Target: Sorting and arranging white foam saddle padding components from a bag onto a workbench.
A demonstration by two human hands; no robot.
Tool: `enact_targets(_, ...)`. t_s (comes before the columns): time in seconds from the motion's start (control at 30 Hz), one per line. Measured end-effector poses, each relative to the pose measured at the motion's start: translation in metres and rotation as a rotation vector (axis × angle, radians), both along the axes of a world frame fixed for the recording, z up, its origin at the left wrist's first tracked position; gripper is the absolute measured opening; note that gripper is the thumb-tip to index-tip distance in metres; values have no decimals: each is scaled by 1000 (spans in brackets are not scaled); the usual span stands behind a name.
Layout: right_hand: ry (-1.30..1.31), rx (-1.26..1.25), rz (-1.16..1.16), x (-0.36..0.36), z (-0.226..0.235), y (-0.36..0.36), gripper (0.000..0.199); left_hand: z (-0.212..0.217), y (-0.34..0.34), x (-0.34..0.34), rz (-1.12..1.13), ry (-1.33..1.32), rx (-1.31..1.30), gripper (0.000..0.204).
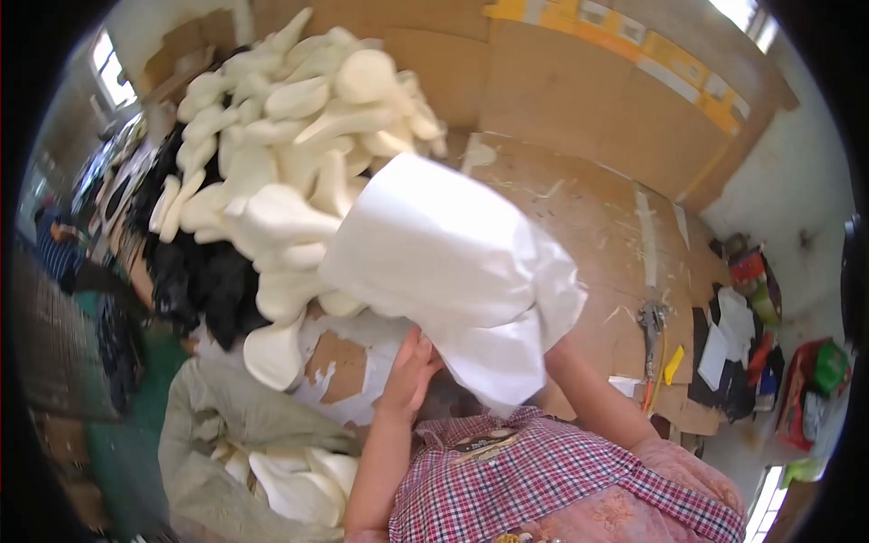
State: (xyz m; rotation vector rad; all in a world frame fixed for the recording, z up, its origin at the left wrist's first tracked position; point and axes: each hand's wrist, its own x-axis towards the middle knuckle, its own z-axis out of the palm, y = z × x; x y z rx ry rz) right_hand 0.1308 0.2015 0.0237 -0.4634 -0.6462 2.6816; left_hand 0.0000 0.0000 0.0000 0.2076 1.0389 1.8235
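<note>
**White sheet lifted over bench**

Left hand [409, 369] fingers gripping white sheet [453, 271] at its lower edge, above the bench [579, 226]. Sheet hides right hand; grip unclear. Cream foam pieces [290, 145] heaped left. Yellow labels [634, 41] line cardboard wall.

I see the large white folded sheet [453, 262] at centre, above the brown cardboard-covered table [579, 217]. My left hand [409, 373] touches its lower edge; my right forearm runs up behind its lower right part, hand hidden. The heap of cream foam shoe-shaped pieces [290, 136] sits left of and behind the sheet, on the dark fabric pile [195, 271]. The grey-green open sack [235, 425] lies lower left, more foam pieces inside. The grey hand tool with orange hose [652, 326] lies on the table right of the sheet. The clutter of bags [778, 362] is at far right.
</note>
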Motion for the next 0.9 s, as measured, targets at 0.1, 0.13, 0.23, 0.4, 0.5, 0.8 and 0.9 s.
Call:
enact_targets(0.1, -115, -46, -237, 45, -78, 38, 46, -10, 60, 8, 250, -204, 54, 48)
enact_targets(0.13, -321, 330, -359, 75, -94, 71, 37, -10, 84, 14, 277, -105, -80, 39)
enact_targets(0.23, -648, 856, -609, 113, -67, 153, 23, -22, 146, 20, 292, 226, -272, 30)
enact_targets(0.4, -583, 1614, -621, 109, 33, 159, 18, -9, 226, 63, 183, 475, -383, 28)
enact_targets(0.5, -467, 1815, -532, 116, 41, 171, 21, 6, 264, 80, 134, 652, -370, 27)
enact_targets(0.8, -437, 890, -60, 97, -3, 203, 29, 17, 348, 77, 41, 377, -139, 25)
enact_targets(0.9, -641, 684, -284, 106, -12, 232, 22, 20, 357, 41, 123, 488, -250, 27)
